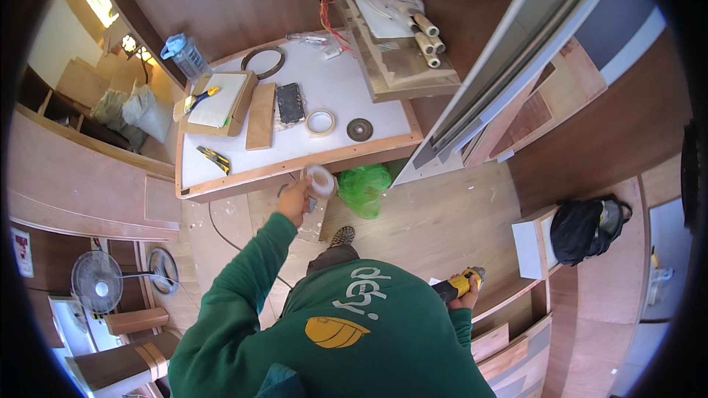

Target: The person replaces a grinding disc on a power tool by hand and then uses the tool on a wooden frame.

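**Power tool in right hand; left hand at tape roll before desk**

The yellow-and-black power tool (462,283) is well apart from the desk (269,156), beyond its near right corner. The right hand (466,299) is curled around its yellow body. Long axis: roughly parallel to the desk's near edge, black end beside the torso, opposite end pointing outward right. The left hand (293,203), fingers partly bent, is just off the desk's near edge, beside a pale tape roll (330,183), broad face upward; blur prevents confirming a grip.
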Action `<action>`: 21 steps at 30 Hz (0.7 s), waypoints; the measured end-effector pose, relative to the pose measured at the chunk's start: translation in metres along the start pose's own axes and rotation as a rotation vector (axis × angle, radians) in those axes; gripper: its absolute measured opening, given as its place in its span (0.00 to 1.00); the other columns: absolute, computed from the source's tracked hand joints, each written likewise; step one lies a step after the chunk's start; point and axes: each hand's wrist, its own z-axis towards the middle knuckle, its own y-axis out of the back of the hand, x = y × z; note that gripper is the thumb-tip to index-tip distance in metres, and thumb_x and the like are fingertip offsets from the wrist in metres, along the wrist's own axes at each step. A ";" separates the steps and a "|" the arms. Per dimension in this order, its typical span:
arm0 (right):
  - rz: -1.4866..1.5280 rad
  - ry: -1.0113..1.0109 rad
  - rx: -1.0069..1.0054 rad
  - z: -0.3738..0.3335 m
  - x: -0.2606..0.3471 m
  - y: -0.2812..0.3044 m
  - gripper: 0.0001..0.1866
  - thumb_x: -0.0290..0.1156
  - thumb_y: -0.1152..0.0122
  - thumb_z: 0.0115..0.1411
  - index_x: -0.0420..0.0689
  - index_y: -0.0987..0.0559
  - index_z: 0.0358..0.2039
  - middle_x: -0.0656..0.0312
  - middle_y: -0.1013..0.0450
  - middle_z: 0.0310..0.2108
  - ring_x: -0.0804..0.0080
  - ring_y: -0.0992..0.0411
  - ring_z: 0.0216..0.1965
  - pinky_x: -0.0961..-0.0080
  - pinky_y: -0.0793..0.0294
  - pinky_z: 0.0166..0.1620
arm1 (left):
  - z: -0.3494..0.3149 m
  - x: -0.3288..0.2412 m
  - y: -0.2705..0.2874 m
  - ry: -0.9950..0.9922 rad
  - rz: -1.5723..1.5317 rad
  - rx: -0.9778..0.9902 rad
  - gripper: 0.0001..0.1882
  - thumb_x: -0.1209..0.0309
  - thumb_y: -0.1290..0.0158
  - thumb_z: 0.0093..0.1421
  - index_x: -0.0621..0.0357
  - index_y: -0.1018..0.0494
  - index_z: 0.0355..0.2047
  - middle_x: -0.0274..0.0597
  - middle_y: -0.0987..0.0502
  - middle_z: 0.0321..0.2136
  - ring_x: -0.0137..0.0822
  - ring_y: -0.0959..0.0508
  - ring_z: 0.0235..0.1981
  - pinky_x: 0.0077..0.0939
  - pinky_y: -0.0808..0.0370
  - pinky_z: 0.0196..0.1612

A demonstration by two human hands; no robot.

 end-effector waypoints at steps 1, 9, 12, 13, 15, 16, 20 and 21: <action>-0.016 -0.006 -0.077 0.004 0.004 -0.008 0.18 0.41 0.39 0.61 0.44 0.26 0.47 0.51 0.24 0.37 0.53 0.25 0.39 0.55 0.21 0.45 | 0.013 -0.015 -0.004 -0.040 -0.017 -0.009 0.15 0.58 0.43 0.64 0.48 0.34 0.26 0.24 0.41 0.15 0.21 0.45 0.11 0.20 0.49 0.14; -0.122 0.227 -0.233 -0.007 0.060 -0.008 0.14 0.38 0.38 0.60 0.46 0.23 0.44 0.59 0.22 0.40 0.57 0.22 0.40 0.56 0.19 0.46 | 0.160 -0.110 -0.027 -0.095 -0.017 0.076 0.17 0.55 0.44 0.65 0.46 0.35 0.25 0.25 0.40 0.16 0.21 0.44 0.12 0.21 0.49 0.14; -0.193 0.247 -0.246 -0.035 0.073 -0.007 0.15 0.34 0.37 0.59 0.44 0.23 0.45 0.59 0.22 0.40 0.57 0.22 0.40 0.56 0.20 0.47 | 0.215 -0.129 -0.042 -0.087 0.111 0.082 0.16 0.55 0.44 0.65 0.47 0.34 0.26 0.25 0.40 0.16 0.23 0.43 0.12 0.22 0.48 0.15; -0.283 0.321 -0.302 -0.047 0.078 0.016 0.14 0.31 0.38 0.59 0.43 0.23 0.46 0.59 0.22 0.40 0.58 0.22 0.41 0.57 0.19 0.47 | 0.233 -0.133 -0.052 -0.068 0.180 0.099 0.16 0.56 0.44 0.65 0.47 0.33 0.26 0.26 0.40 0.16 0.23 0.43 0.13 0.23 0.48 0.15; -0.451 0.407 -0.376 -0.059 0.076 0.011 0.17 0.25 0.36 0.54 0.40 0.23 0.46 0.60 0.23 0.39 0.61 0.22 0.39 0.60 0.20 0.46 | 0.277 -0.140 -0.047 -0.067 0.281 0.130 0.18 0.53 0.42 0.62 0.56 0.29 0.29 0.33 0.36 0.18 0.29 0.38 0.15 0.27 0.42 0.16; -0.599 0.411 -0.422 -0.069 0.071 0.017 0.20 0.24 0.35 0.52 0.40 0.24 0.46 0.59 0.23 0.39 0.61 0.23 0.38 0.61 0.20 0.45 | 0.288 -0.142 -0.053 -0.039 0.306 0.141 0.17 0.54 0.43 0.63 0.54 0.30 0.28 0.31 0.38 0.18 0.27 0.40 0.15 0.26 0.44 0.16; -0.940 0.385 -0.522 -0.102 0.028 0.050 0.33 0.16 0.31 0.41 0.38 0.32 0.50 0.56 0.24 0.37 0.64 0.24 0.35 0.63 0.20 0.41 | 0.305 -0.156 -0.069 0.029 0.374 0.143 0.17 0.55 0.43 0.64 0.50 0.32 0.26 0.27 0.40 0.18 0.25 0.44 0.15 0.24 0.46 0.16; -0.953 0.408 -0.519 -0.101 0.005 0.039 0.36 0.14 0.32 0.41 0.39 0.36 0.52 0.53 0.24 0.36 0.63 0.24 0.35 0.61 0.21 0.40 | 0.304 -0.164 -0.064 0.024 0.381 0.114 0.17 0.55 0.43 0.63 0.50 0.32 0.26 0.27 0.40 0.18 0.25 0.44 0.15 0.24 0.46 0.17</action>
